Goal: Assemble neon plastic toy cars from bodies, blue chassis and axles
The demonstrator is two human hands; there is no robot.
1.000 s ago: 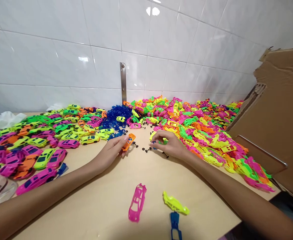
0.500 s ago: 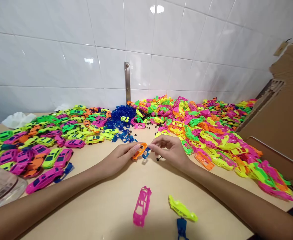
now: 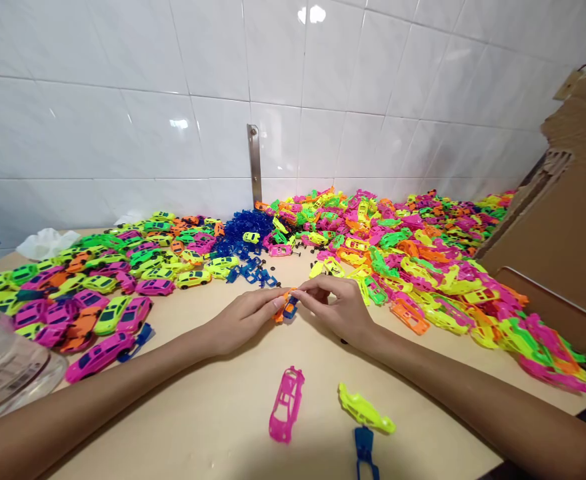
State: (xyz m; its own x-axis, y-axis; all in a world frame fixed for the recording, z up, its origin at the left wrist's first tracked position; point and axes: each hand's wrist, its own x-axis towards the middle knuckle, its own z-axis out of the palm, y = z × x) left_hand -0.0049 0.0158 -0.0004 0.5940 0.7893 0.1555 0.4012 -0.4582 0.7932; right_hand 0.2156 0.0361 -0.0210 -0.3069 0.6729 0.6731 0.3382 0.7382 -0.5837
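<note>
My left hand (image 3: 245, 320) pinches an orange toy car body (image 3: 279, 315) between thumb and fingers over the middle of the table. My right hand (image 3: 337, 308) is closed on a dark blue plastic car insert (image 3: 290, 307), which sits against the orange body's open side. How deep the insert lies in the body is hidden by my fingers. Nearer me on the table lie a pink car body (image 3: 287, 405), a yellow car body (image 3: 365, 409) on its side, and a loose blue insert (image 3: 365, 452).
Toy cars with dark windows (image 3: 115, 313) spread over the left. Blue inserts (image 3: 245, 233) are heaped at the back, and a big pile of bright car bodies (image 3: 413, 267) fills the right. A clear plastic container (image 3: 13, 367) stands at left, a cardboard box (image 3: 567, 220) at right.
The blue insert has moved from beside the orange body up against it. My right hand has come closer to the left and now partly covers the pieces. The view has shifted slightly.
</note>
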